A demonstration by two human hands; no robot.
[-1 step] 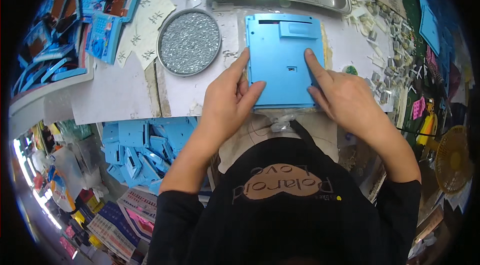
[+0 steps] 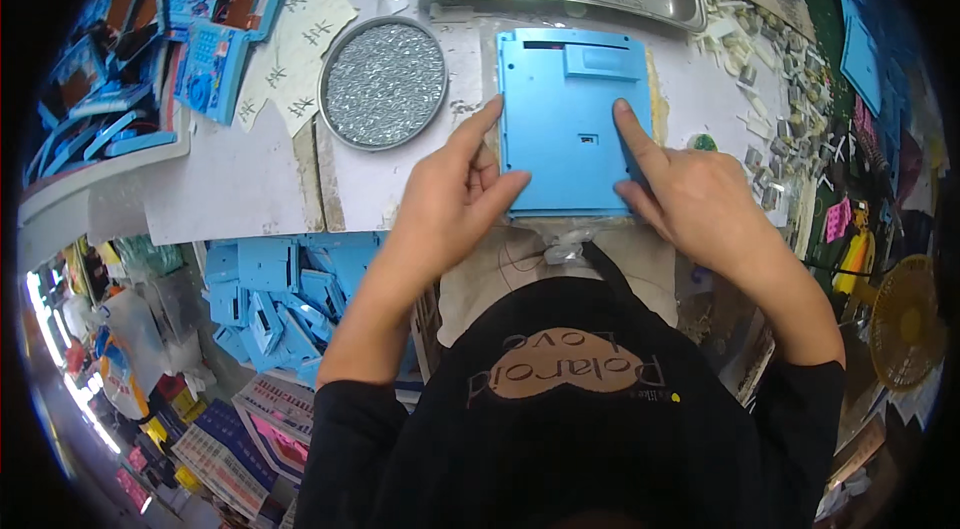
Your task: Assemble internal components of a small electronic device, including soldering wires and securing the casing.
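Observation:
A blue plastic casing (image 2: 555,164) lies flat on the table in front of me, with a raised block and a slot near its far edge and a small rectangular opening lower down. My left hand (image 2: 440,199) holds its left side, the index finger along the edge and the thumb on the near left corner. On the right side, my right hand (image 2: 700,194) rests its index fingertip on the casing's face, while the thumb presses by the near right edge. The other fingers of both hands are curled in and partly hidden.
Left of the casing stands a round dish (image 2: 384,84) of small metal pins. A steel tray (image 2: 690,4) of small metal parts sits behind. Blue assemblies (image 2: 207,69) crowd the far left, more blue casings (image 2: 265,299) lie below the table edge, and small loose parts (image 2: 770,119) cover the right.

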